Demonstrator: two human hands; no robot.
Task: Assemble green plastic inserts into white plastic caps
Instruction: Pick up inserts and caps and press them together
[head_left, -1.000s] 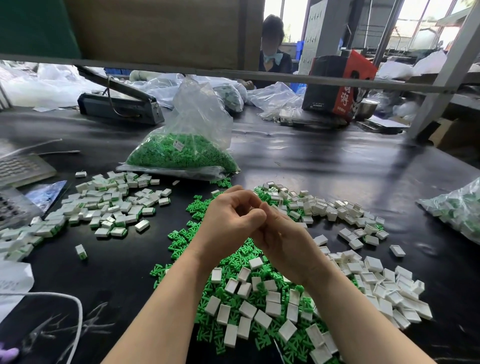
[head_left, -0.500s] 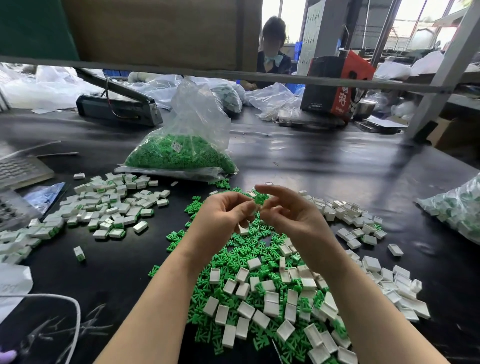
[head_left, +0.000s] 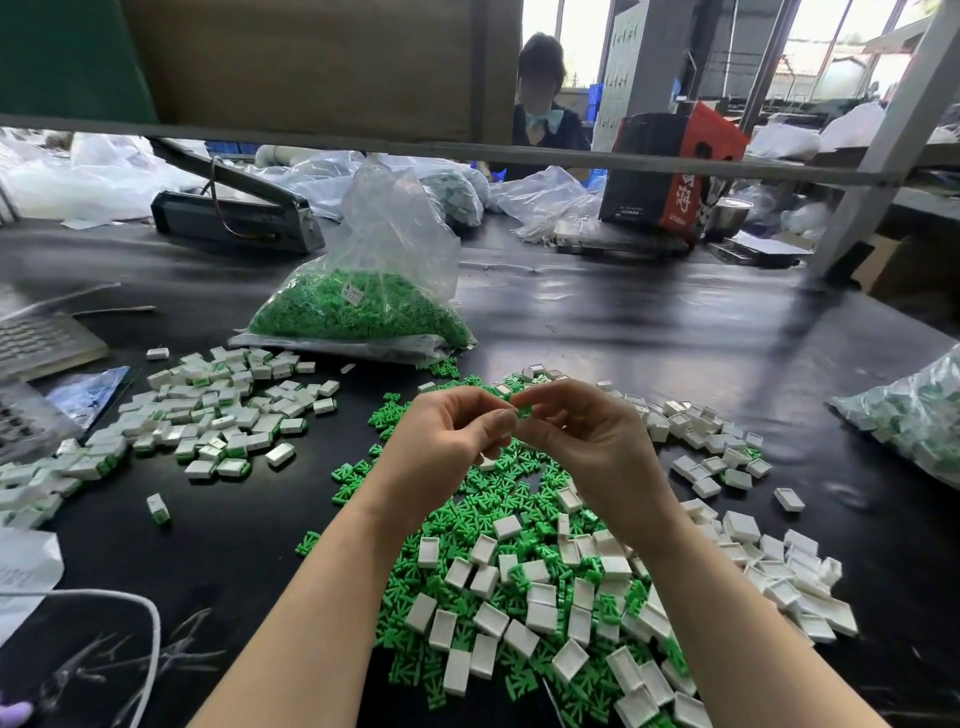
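From the head camera, both hands meet above a black table (head_left: 649, 332). The left hand (head_left: 447, 436) and the right hand (head_left: 587, 436) have their fingers curled inward, fingertips together, pinching one small green insert (head_left: 523, 411) between them; whether a white cap is also held there cannot be told, since the fingers hide it.

Beneath the wrists lies a mixed heap of loose green inserts (head_left: 483, 499) and white caps (head_left: 540, 618), too many to count. A looser spread of empty caps (head_left: 727, 457) trails off right of the right hand. To the left, well apart from the hands, sits one pile of assembled caps (head_left: 218, 421) showing green at their edges, with one stray piece (head_left: 157, 507) lying alone nearer the table edge.

Behind the hands stands one clear bag (head_left: 374, 291) full of green inserts, its top gathered upward. A second bag (head_left: 919, 415) of parts lies at the right edge. Farther back are a dark heat sealer (head_left: 234, 218), a red and black box (head_left: 670, 171) and another person (head_left: 540, 104) seated across the table. A grey bar (head_left: 311, 140) crosses the view in front of them.
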